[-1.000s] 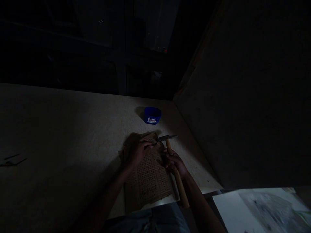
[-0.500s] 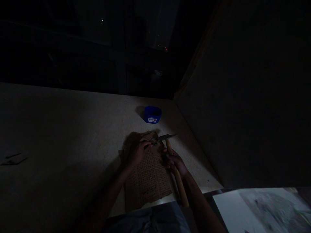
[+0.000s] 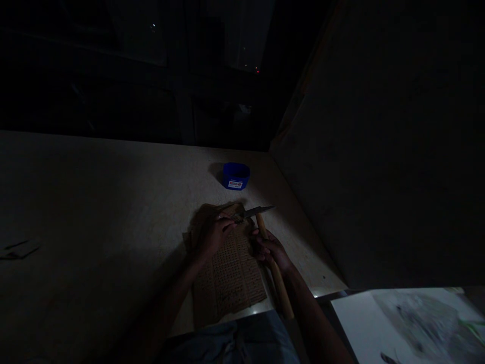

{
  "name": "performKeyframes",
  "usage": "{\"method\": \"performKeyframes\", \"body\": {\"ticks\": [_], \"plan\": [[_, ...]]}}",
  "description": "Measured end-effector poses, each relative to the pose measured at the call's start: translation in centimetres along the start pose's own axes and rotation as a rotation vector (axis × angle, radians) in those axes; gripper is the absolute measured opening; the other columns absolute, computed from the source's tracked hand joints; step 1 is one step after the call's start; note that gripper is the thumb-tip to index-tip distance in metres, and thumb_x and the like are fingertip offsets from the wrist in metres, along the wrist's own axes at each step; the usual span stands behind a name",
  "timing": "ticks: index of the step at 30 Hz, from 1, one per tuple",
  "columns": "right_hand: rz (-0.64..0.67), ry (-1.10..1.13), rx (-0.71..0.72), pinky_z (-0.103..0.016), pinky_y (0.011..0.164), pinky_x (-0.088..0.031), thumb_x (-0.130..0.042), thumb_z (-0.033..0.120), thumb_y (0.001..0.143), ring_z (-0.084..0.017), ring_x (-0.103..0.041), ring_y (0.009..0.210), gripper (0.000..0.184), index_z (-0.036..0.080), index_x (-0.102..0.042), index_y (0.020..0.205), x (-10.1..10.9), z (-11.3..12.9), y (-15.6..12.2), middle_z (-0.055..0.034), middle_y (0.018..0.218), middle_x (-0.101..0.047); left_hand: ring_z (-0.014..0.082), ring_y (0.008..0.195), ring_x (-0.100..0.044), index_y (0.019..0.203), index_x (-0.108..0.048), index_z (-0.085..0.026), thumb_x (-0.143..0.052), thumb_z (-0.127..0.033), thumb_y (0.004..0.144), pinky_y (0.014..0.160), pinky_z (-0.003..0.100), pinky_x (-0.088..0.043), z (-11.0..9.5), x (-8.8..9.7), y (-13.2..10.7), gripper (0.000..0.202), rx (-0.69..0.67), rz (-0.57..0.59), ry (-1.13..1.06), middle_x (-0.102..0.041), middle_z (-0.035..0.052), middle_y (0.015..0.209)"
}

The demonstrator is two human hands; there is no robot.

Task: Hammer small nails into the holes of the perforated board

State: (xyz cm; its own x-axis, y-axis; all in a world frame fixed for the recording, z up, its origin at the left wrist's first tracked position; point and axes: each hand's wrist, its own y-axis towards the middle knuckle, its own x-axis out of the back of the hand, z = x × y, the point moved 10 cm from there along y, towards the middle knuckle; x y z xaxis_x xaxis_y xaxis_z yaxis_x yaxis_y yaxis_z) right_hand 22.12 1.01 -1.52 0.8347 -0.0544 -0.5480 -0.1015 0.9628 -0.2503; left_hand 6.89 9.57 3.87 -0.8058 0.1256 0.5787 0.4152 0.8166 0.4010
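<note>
My right hand (image 3: 275, 251) is wrapped round the wooden handle of a hammer (image 3: 281, 290). The hammer's narrow metal head lies over the far edge of a brown, holed piece of cardboard (image 3: 237, 275). My left hand (image 3: 215, 236) rests on that cardboard's far left part, fingers pinched together beside a small dark piece (image 3: 238, 218). Dim light hides what this piece is, and whether the fingers grip it cannot be made out. The tip of the hammer head sits right by it.
Beyond the cardboard stands a blue plastic container (image 3: 235, 177) with a white label. Thin dark tools (image 3: 18, 250) lie at the far left of the table. A dark panel (image 3: 386, 177) rises on the right. A white sheet (image 3: 359, 323) is at lower right.
The whole view has shifted slightly, so the things sit a little higher and further left. Both hands and the hammer keep nearly the same places over the cardboard.
</note>
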Motion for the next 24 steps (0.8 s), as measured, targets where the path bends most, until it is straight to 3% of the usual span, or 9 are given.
{"method": "performKeyframes", "body": {"ticks": [9, 15, 20, 24], "plan": [[-0.015, -0.032, 0.004, -0.017, 0.039, -0.031, -0.083, 0.036, 0.075, -0.002, -0.02, 0.032, 0.04, 0.019, -0.061, 0.102, -0.4, 0.2, -0.2, 0.0156, 0.043, -0.038, 0.0184, 0.09, -0.068, 0.087, -0.077, -0.021, -0.067, -0.015, 0.09, 0.085, 0.035, -0.054, 0.0, -0.1, -0.1, 0.012, -0.002, 0.026, 0.021, -0.073, 0.0038, 0.095], [-0.059, -0.119, 0.07, -0.018, 0.037, -0.033, -0.083, 0.049, 0.076, -0.004, -0.023, 0.031, 0.046, 0.02, -0.059, 0.103, -0.3, 0.6, -0.3, 0.0161, 0.043, -0.037, 0.0184, 0.091, -0.068, 0.086, -0.077, -0.022, -0.068, -0.014, 0.089, 0.087, 0.035, -0.054, 0.6, -0.4, -0.1, 0.011, 0.005, 0.026, 0.002, -0.074, 0.0039, 0.095], [-0.047, -0.304, 0.051, -0.019, 0.034, -0.033, -0.068, 0.065, 0.085, -0.004, -0.025, 0.03, 0.048, 0.019, -0.058, 0.095, -2.6, 2.3, -2.2, 0.0133, 0.044, -0.04, 0.0198, 0.092, -0.069, 0.087, -0.078, -0.022, -0.068, -0.014, 0.087, 0.088, 0.038, -0.056, 0.4, -0.3, 0.0, 0.013, 0.028, 0.029, -0.008, -0.075, 0.0049, 0.098], [-0.085, -0.49, 0.086, -0.02, 0.035, -0.028, -0.062, 0.066, 0.089, -0.008, -0.034, 0.038, 0.048, 0.019, -0.063, 0.098, -4.9, 4.7, -4.0, 0.0092, 0.052, -0.042, 0.0219, 0.095, -0.07, 0.091, -0.079, -0.024, -0.065, -0.01, 0.087, 0.09, 0.038, -0.056, 0.2, -0.4, -0.1, 0.019, 0.033, 0.051, 0.011, -0.075, 0.0048, 0.101]]}}
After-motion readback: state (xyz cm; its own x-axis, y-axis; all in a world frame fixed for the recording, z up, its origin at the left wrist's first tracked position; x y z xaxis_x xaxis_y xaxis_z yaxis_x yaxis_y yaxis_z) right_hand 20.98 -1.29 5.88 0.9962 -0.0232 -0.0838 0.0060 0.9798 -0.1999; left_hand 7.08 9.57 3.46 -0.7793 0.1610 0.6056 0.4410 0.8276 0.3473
